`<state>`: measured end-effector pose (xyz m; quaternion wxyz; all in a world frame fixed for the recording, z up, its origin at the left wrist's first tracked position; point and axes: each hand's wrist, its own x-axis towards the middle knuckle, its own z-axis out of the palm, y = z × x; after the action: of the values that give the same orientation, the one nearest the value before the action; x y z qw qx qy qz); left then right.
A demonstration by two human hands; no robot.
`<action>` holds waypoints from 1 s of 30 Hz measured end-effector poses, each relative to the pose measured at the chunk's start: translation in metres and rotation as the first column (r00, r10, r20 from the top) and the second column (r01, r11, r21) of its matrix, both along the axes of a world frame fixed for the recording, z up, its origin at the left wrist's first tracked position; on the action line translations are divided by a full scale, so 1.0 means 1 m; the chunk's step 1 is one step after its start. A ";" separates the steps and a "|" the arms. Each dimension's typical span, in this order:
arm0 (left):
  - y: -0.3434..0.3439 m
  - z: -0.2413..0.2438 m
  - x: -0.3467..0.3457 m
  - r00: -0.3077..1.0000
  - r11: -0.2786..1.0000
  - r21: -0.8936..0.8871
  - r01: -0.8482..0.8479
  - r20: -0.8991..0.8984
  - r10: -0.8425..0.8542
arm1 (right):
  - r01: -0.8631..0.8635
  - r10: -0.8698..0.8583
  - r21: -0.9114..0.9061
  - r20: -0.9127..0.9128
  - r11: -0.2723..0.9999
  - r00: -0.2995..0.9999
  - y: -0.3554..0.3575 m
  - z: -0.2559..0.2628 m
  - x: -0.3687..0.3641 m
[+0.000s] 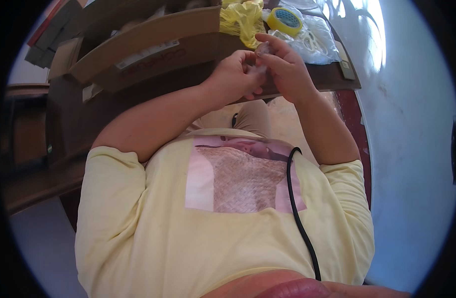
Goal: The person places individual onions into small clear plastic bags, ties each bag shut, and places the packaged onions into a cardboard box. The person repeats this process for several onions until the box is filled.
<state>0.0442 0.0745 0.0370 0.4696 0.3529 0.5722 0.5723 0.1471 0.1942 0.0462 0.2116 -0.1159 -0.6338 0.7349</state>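
My left hand [233, 76] and my right hand [287, 72] meet just above the front edge of a dark brown table [198, 65]. Between their fingers is a small piece of clear, crinkled plastic [265, 49], pinched by my right thumb and fingers. The fingers of my left hand curl around its lower part; blur and the fingers hide what, if anything, is inside. Right behind the hands lies a crumpled yellow plastic bag [246, 22]. Beside that, a roll of yellow tape [285, 21] rests on clear plastic bags [324, 35] that hold white looped items.
An open cardboard box [146, 48] with a white label and handwriting stands at the back left. A flat gold-coloured object [345, 63] lies near the table's right edge. A pale wall [406, 149] rises on the right. A black cable [300, 219] hangs over my shirt.
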 end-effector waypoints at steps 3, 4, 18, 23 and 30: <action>-0.017 -0.007 -0.019 0.999 0.997 0.053 0.049 0.013 -0.050 | 0.070 -0.071 -0.085 -0.004 0.994 0.997 0.000 0.000 0.001; -0.024 -0.007 -0.023 0.999 0.998 0.042 0.047 0.004 -0.047 | 0.075 -0.080 -0.123 -0.041 0.990 0.996 -0.002 0.003 0.004; -0.049 -0.034 -0.044 0.936 0.909 0.236 -0.344 0.159 0.313 | 0.058 -0.056 -0.292 0.015 0.955 0.998 0.003 -0.027 0.038; -0.043 -0.039 -0.051 0.932 0.888 0.287 -0.361 0.157 0.328 | -0.019 0.030 -0.359 0.023 0.933 0.999 -0.002 -0.039 0.039; -0.056 -0.046 -0.064 0.632 0.793 0.540 0.282 -0.726 0.270 | -0.045 -0.007 -0.481 -0.104 0.876 0.995 0.014 -0.028 0.043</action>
<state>-0.0195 0.0181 -0.0090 0.0396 0.6963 0.4992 0.5141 0.1898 0.2079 0.0182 0.2012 -0.1208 -0.4200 0.8767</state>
